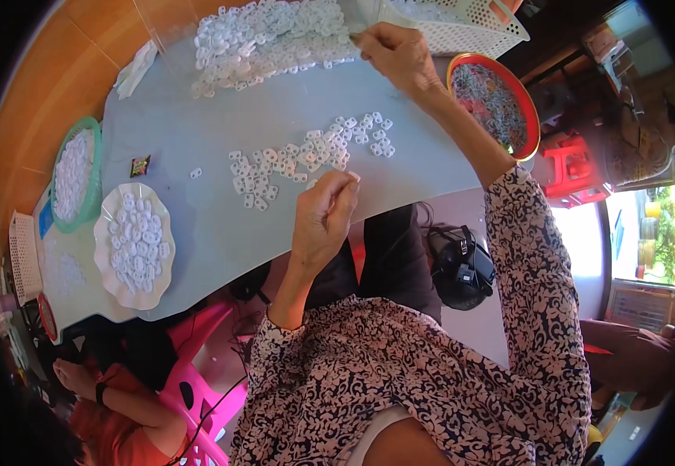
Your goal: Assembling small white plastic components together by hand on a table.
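My left hand (326, 213) is closed in a pinch above the table's near edge, with a small white plastic piece (354, 177) showing at its fingertips. Just beyond it lies a loose spread of small white two-holed plastic pieces (283, 161). My right hand (400, 58) reaches to the far side, its fingers pinched together beside a white perforated basket (473, 35). Whatever those fingers may hold is too small to make out. To the left of that hand, a big heap of the same white pieces (267, 39) fills the back of the table.
A red-rimmed bowl (535, 128) of small grey bits stands at right. At left are a scalloped white dish (163, 287) and a green basket (93, 210), both holding white pieces. A small wrapped packet (140, 165) lies nearby. Another person's arm (139, 408) shows at lower left.
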